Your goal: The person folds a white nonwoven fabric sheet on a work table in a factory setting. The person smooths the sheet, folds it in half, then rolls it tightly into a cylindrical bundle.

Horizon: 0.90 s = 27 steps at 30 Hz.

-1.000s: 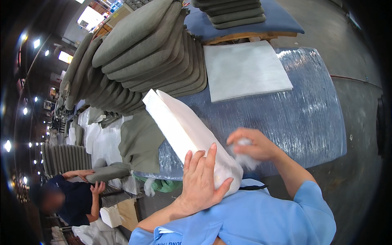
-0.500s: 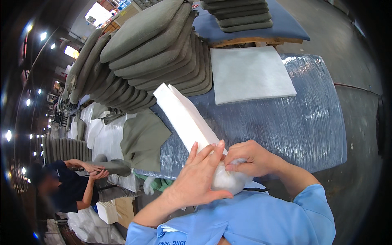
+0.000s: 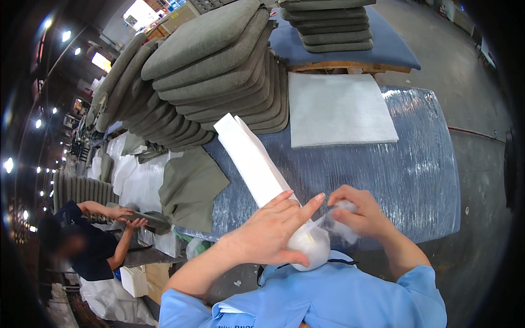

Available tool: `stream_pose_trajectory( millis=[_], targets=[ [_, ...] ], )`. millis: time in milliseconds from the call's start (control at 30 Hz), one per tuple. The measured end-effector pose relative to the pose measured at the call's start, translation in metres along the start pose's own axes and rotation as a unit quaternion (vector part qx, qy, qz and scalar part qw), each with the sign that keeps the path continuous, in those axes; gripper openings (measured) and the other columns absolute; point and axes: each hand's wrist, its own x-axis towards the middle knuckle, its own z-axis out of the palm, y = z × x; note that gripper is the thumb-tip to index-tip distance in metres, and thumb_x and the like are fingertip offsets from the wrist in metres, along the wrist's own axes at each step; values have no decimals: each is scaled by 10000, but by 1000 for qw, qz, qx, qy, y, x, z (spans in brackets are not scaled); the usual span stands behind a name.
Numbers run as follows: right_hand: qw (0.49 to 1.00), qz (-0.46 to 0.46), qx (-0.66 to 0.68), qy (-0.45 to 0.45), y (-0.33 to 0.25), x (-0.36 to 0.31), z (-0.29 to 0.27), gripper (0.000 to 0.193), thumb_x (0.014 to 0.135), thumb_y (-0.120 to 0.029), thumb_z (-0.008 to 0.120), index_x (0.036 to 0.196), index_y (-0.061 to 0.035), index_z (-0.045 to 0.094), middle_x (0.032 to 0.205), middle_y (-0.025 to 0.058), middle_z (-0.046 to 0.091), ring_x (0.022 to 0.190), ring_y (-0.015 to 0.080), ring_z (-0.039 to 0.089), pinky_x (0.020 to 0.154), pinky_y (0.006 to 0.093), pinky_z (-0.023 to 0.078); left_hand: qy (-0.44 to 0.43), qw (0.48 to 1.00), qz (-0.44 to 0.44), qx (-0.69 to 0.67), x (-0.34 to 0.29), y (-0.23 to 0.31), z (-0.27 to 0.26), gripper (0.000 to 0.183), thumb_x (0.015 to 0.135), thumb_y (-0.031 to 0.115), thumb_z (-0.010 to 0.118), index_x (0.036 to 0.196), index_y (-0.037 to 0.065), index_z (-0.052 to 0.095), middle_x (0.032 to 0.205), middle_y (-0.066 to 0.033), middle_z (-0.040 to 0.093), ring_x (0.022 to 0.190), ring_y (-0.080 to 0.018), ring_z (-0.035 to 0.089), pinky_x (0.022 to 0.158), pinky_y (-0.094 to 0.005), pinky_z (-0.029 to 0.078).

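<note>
Away from the padded white piece [image 3: 254, 164] comes the right hand [image 3: 356, 213], pinching a tuft of white fibre [image 3: 345, 232]; the left hand [image 3: 273, 229] spreads wide across the piece, which slants over the plastic-wrapped table [image 3: 383, 180], near end against the blue shirt [image 3: 328, 295]. That fibre looks barely attached now.

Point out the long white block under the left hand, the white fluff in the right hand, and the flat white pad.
Long white block [image 3: 252, 160], head view: its bare upper length.
White fluff [image 3: 345, 232], head view: its lower, hanging part.
Flat white pad [image 3: 343, 111], head view: middle of its top face.
</note>
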Motion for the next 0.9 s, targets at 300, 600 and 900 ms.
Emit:
stream_pose_trajectory(
  millis=[300,600,900],
  targets=[
    [945,-117,-304,-12,-67,-36,32,442,780,-453,886,954,-104,678,845,70,694,740,274,690,636,380,541,-66,990,106,67,19,-35,-31,671,855,431,832,1414,116,636,1347,-104,625,1444,-391,477,1245,-671,265],
    [976,-100,-129,143,-41,-46,62,172,864,-113,816,954,-49,685,931,120,708,829,297,706,717,369,571,-6,987,162,-18,33,-51,-18,261,835,210,836,1075,127,774,1036,-14,685,1052,-255,639,1011,-470,477],
    [990,-31,-56,128,-39,-41,65,210,948,-214,784,978,-33,682,896,132,693,773,312,709,684,371,570,69,987,147,17,29,-52,-7,117,844,181,813,916,140,730,928,15,637,944,-226,615,889,-387,462]
  ],
)
